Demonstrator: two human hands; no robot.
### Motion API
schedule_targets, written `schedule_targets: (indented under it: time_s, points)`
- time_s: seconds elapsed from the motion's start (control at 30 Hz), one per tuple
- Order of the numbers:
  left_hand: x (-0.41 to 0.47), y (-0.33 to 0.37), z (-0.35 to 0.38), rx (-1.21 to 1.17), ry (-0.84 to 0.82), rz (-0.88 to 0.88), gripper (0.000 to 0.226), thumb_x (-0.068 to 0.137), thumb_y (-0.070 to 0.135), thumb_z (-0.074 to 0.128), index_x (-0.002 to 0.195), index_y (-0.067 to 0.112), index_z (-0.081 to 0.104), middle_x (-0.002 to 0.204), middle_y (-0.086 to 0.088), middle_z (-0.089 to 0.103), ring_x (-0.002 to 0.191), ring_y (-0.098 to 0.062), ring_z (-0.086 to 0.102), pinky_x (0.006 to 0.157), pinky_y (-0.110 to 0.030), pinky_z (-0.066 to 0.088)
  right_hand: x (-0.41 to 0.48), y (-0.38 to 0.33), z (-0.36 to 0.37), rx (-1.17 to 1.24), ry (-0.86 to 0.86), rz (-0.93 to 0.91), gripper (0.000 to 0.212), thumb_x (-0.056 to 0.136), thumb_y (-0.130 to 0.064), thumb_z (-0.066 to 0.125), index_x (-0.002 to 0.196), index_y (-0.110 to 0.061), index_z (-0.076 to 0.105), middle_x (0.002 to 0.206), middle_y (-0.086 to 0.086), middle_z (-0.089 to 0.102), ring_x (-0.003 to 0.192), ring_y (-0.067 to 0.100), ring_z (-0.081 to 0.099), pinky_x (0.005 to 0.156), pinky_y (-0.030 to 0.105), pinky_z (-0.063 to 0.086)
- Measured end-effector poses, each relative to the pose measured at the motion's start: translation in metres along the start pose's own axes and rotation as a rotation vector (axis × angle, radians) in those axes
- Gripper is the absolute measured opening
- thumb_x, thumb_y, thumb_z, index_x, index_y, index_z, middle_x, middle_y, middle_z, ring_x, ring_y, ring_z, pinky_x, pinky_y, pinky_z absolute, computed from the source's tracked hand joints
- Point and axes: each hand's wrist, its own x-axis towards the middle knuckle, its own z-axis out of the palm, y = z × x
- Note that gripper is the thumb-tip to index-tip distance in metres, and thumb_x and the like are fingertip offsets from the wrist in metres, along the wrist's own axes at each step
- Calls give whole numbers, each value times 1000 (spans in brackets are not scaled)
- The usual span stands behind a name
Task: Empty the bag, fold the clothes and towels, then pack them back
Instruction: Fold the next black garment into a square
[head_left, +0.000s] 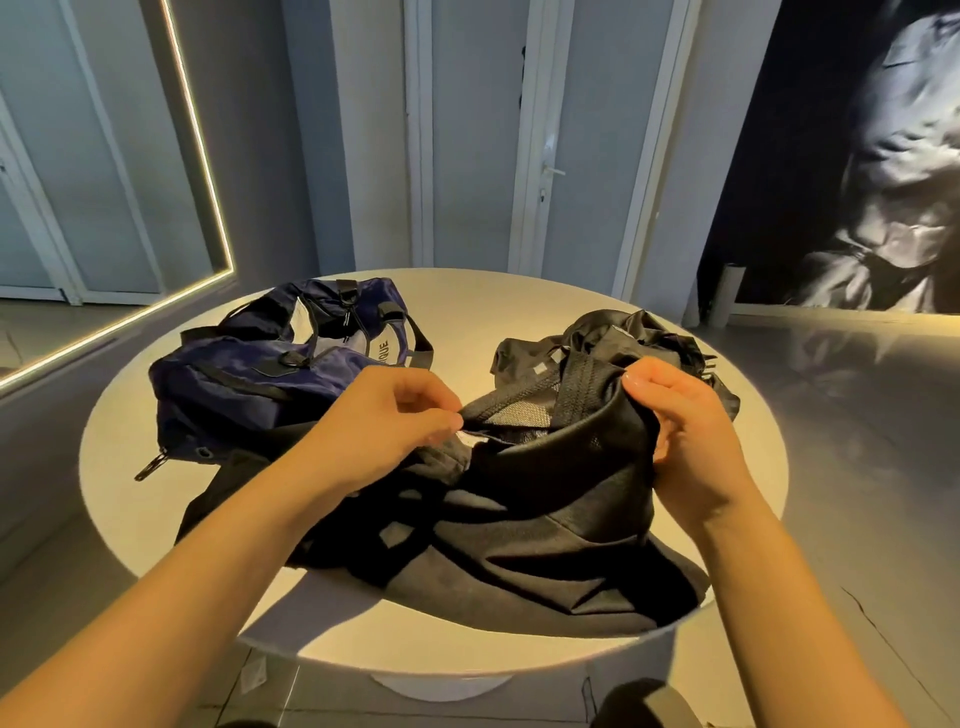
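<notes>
two hands hold up the collar end of a black garment (545, 545), likely to spread it for folding, while the rest lies crumpled on the round table (467, 639), just beside the slumped navy bag (249, 384) at far left. the left hand (384, 431) pinches the neckline edge between thumb and fingertips; the right hand (691, 441) curls its fingers round a bunched fold at the shoulder.

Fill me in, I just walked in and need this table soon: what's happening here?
A person is handling a black garment on the round white table. The left hand pinches its edge; the right hand grips a bunch of its fabric. A navy bag lies at far left, a crumpled dark heap behind the right hand. Nothing looks folded.
</notes>
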Motion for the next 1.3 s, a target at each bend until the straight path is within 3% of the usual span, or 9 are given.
schedule_targets:
  time_s: [0.13, 0.23, 0.37, 0.57, 0.7, 0.83, 1.03, 1.2, 1.3]
  points:
    - [0, 3, 7, -210, 88, 25, 7, 98, 7, 62, 93, 11, 67, 82, 0, 72, 79, -13, 68, 79, -25, 55, -2, 9, 6, -13, 37, 20, 21, 91, -15, 60, 71, -14, 63, 72, 3, 60, 67, 14, 57, 70, 29, 46]
    - [2, 8, 16, -283, 116, 2, 9, 101, 9, 57, 97, 14, 63, 67, 14, 65, 65, -3, 61, 68, -21, 49, -6, 8, 10, -147, -13, 18, 16, 87, -32, 74, 86, -16, 74, 82, 7, 70, 77, 18, 65, 75, 31, 53]
    - [5, 15, 20, -300, 124, 14, 9, 102, 6, 55, 99, 11, 62, 61, 14, 64, 56, 2, 58, 58, -13, 47, -6, 1, 11, -284, -9, -108, 11, 91, -13, 70, 87, -3, 74, 80, 11, 72, 74, 19, 67, 71, 25, 55]
    - [6, 9, 15, -312, 163, -38, 13, 102, 17, 59, 96, 23, 70, 85, 11, 72, 89, -10, 67, 86, -31, 52, -3, -6, 1, 33, 105, -21, 23, 103, -21, 50, 86, -15, 64, 78, -1, 61, 73, 8, 59, 73, 22, 52]
    - [2, 7, 22, -384, 91, -73, 8, 101, 17, 61, 101, 24, 66, 85, -3, 72, 88, -22, 64, 98, -53, 50, -3, 6, 7, -142, 157, -75, 23, 104, -20, 53, 89, -22, 71, 87, -3, 69, 84, 9, 63, 79, 21, 53]
    - [3, 7, 20, -361, 102, -66, 14, 102, 12, 57, 97, 23, 64, 80, 8, 69, 79, -7, 64, 92, -43, 48, -2, 8, 4, -215, 89, -26, 16, 94, -19, 68, 103, -7, 76, 92, 6, 76, 84, 14, 71, 73, 19, 54]
    - [-1, 6, 13, -214, 69, 12, 28, 100, -5, 48, 89, 10, 69, 88, -3, 70, 83, -14, 63, 88, -32, 49, 5, 6, -2, -139, 209, -18, 15, 97, -10, 62, 101, 0, 72, 85, 7, 74, 74, 11, 69, 66, 17, 55]
    - [-10, -6, 19, 1, -60, 77, 17, 89, 38, 75, 95, 23, 71, 89, -8, 69, 86, -30, 65, 83, -42, 53, 4, 8, -1, -102, 227, -35, 15, 98, -7, 60, 106, -4, 72, 85, 3, 76, 77, 9, 72, 68, 16, 55]
    - [-16, -16, 19, 182, -113, 115, 25, 81, 48, 80, 91, 30, 66, 92, 7, 67, 88, -15, 66, 85, -36, 56, 3, 7, -4, -119, 232, -30, 16, 99, -9, 59, 107, -8, 72, 88, 1, 77, 80, 9, 72, 69, 16, 56]
